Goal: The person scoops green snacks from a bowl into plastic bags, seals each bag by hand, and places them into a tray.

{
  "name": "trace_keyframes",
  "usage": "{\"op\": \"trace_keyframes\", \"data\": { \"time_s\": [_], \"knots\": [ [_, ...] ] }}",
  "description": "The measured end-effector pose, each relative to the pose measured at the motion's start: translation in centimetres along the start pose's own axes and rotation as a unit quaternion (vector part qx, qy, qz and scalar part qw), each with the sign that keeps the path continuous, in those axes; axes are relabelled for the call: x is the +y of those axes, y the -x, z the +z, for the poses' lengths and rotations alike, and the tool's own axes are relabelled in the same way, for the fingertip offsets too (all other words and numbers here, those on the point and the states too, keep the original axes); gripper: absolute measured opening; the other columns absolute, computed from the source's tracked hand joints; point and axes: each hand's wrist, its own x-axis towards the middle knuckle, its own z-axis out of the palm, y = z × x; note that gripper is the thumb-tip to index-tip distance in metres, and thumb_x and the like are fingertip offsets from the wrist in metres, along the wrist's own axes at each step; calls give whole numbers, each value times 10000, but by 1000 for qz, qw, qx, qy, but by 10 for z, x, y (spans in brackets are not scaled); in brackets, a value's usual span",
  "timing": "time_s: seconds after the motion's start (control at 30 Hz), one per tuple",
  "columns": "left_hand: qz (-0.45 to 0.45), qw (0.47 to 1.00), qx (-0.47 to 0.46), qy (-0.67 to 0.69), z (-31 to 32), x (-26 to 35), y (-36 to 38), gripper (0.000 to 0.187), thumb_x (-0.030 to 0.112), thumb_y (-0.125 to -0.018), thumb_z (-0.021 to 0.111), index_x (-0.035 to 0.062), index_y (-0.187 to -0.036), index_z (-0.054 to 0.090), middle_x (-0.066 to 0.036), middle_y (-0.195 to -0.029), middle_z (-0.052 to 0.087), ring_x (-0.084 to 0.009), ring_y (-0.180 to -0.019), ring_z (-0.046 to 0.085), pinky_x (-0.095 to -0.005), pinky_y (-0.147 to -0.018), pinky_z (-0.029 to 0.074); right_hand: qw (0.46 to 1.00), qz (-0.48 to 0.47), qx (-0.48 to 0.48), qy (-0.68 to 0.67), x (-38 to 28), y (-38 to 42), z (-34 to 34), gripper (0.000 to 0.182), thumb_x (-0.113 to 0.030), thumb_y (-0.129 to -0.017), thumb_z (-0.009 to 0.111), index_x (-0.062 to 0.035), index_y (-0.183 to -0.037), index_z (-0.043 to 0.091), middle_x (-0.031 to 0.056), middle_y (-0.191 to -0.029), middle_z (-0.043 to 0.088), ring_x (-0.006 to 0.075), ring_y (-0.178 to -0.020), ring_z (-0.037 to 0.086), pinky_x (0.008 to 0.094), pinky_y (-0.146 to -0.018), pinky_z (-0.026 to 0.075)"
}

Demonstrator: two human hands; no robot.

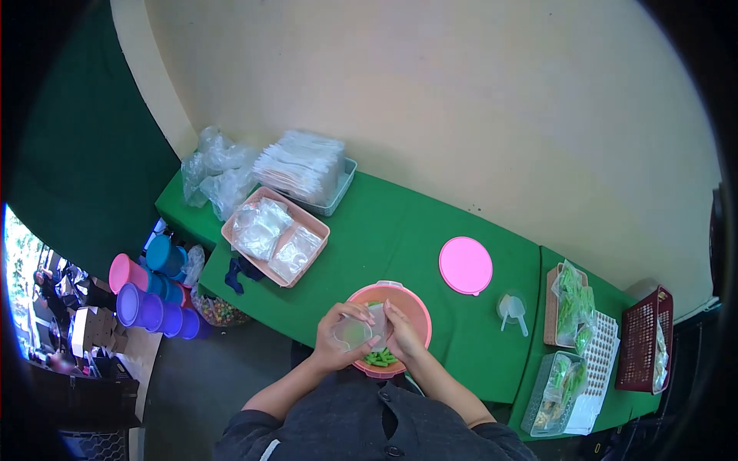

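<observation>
A clear round plastic cup (352, 333) is in my left hand (336, 342), its fingers wrapped about the side. My right hand (403, 333) pinches a small clear plastic bag (379, 326) close against the cup. Both hands are over a pink basin (419, 307) at the table's front edge. Green cut pieces (380, 358), like chopped beans, lie in the basin below my hands, which hide part of them.
Left on the green table stand a pink tray (307, 265) of clear bags and a basket (338, 201) of stacked packets. Rightward are a pink lid (466, 265), a clear scoop (513, 309), baskets of bagged greens (570, 303) and a maroon basket (642, 338).
</observation>
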Motion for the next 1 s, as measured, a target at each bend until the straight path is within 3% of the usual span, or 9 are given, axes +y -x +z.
{"op": "trace_keyframes", "data": {
  "time_s": [0.07, 0.17, 0.23, 0.37, 0.5, 0.57, 0.7, 0.87, 1.0],
  "knots": [
    [1, 1000, 7, 9, -7, 2, 0, 414, 46, -715, 786, 77, -1013, 500, -91, -938, 615, -231, -940, 599, -447, -976, 411, 998, 49, 6, -32, 3, -2, -4, 218, -270, -992, 523, -68, -1022, 598, 15, -934, 615, 99, -882, 595, 245, -803, 475],
    [135, 984, 39, -111, -33, 19, -13, 389, 63, -732, 791, 75, -1010, 520, -98, -950, 621, -238, -911, 605, -420, -922, 447, 945, -27, -30, 325, 8, -11, -37, 244, -234, -966, 540, -24, -1087, 568, 66, -976, 627, 193, -979, 600, 322, -887, 473],
    [136, 952, 121, -246, -48, 26, -19, 395, 15, -685, 803, 72, -1011, 587, -118, -1005, 635, -237, -935, 618, -357, -848, 488, 667, -203, -86, 711, 0, -1, -41, 250, -171, -922, 543, -7, -1110, 557, 137, -1086, 614, 300, -1100, 548, 443, -983, 409],
    [-82, 929, 161, -324, -60, 14, -19, 400, 49, -695, 800, 39, -1040, 597, -103, -998, 632, -251, -918, 618, -330, -810, 487, 482, 2, -140, 865, 10, -20, -82, 340, -117, -787, 636, -53, -1115, 574, 167, -1123, 603, 363, -1182, 494, 570, -1066, 257],
    [-135, 908, 157, -363, -55, -21, -2, 385, 103, -714, 780, 35, -1046, 597, -109, -972, 623, -258, -928, 614, -344, -828, 478, 474, 31, -175, 862, -11, -16, -57, 347, -95, -765, 659, -56, -1102, 583, 181, -1103, 613, 377, -1101, 549, 519, -1012, 357],
    [-140, 906, 142, -373, -54, -47, 12, 388, 114, -719, 776, 40, -1054, 596, -109, -970, 622, -260, -936, 612, -342, -827, 478, 595, 83, -202, 774, -9, -21, -65, 354, -65, -754, 661, -41, -1100, 587, 193, -1034, 621, 387, -965, 604, 458, -895, 455],
    [-208, 912, 104, -338, -51, -73, 24, 416, 134, -727, 765, 39, -1085, 575, -106, -937, 646, -210, -876, 637, -318, -785, 493, 613, 5, -227, 757, -17, -13, -61, 355, -43, -762, 638, -9, -1111, 579, 212, -948, 622, 388, -862, 624, 419, -782, 495],
    [-291, 928, 79, -221, -63, -83, 26, 423, 114, -712, 743, 29, -1085, 562, -86, -925, 669, -149, -807, 651, -297, -751, 504, 361, -237, -63, 900, -38, -8, -29, 319, -59, -775, 575, 44, -1077, 592, 197, -853, 637, 328, -849, 646, 387, -750, 501],
    [-322, 927, 36, -190, -61, -72, 17, 439, 93, -702, 730, 44, -1102, 557, -63, -925, 653, -134, -829, 627, -288, -761, 492, 335, -198, -73, 918, -5, -45, -65, 327, -102, -767, 587, 33, -1064, 610, 162, -831, 656, 309, -837, 656, 393, -740, 496]
  ]
}}
